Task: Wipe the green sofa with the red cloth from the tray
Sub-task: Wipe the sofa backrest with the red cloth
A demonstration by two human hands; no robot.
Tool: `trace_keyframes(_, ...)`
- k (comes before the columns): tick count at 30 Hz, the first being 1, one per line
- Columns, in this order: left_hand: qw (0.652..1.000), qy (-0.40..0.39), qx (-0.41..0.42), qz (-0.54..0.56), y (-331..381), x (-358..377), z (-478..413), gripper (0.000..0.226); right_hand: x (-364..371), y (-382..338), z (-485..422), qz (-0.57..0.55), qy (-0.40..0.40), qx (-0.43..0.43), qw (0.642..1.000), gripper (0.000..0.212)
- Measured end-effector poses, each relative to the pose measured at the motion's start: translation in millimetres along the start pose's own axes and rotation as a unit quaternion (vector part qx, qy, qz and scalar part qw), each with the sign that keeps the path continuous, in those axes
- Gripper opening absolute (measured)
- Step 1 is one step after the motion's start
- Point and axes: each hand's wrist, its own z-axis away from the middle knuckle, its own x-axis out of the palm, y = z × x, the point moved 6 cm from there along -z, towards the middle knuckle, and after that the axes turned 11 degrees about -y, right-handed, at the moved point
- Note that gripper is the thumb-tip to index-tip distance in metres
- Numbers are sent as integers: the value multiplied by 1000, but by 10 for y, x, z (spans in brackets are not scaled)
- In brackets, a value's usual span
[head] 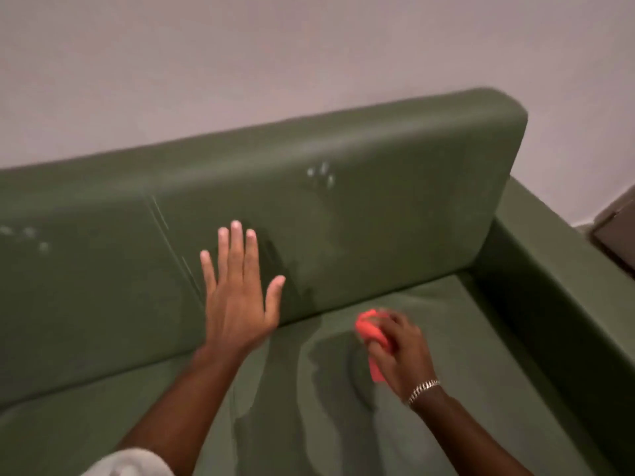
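Note:
The green sofa fills most of the view, its backrest running from the left to the upper right. My left hand rests flat on the backrest with its fingers spread, empty. My right hand is closed around the bunched red cloth and hovers at the seat cushion on the right. The hand and cloth are blurred. A silver bracelet circles my right wrist. Pale specks mark the backrest above, and more specks sit at the far left.
Darker streaks cross the seat cushion under the red cloth. The sofa's right armrest rises beside the seat. A plain wall stands behind the backrest, and a brown object sits at the right edge.

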Motion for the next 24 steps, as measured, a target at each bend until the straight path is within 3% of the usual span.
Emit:
trace_keyframes(4,997,26,34,-61,-230,-575,-652,76,-392,-908,-684,-27,179,-61,981,37)
trace_keyframes(10,976,24,125,-178,-560,-739,-1193,74,-363,-1668,-1479,-40,351,-74,933,38)
trace_keyframes(14,971,52,138,-189,-574,-678,-1195,74,61,-1723,-1605,30,369,-7,929,52)
trace_keyframes(20,969,62,154,-184,-578,-660,-1210,74,84,-1572,-1724,-76,457,52,885,51)
trace_keyframes(24,970,54,150,-186,-570,-659,-1235,75,163,-1643,-1731,37,418,-8,907,52)
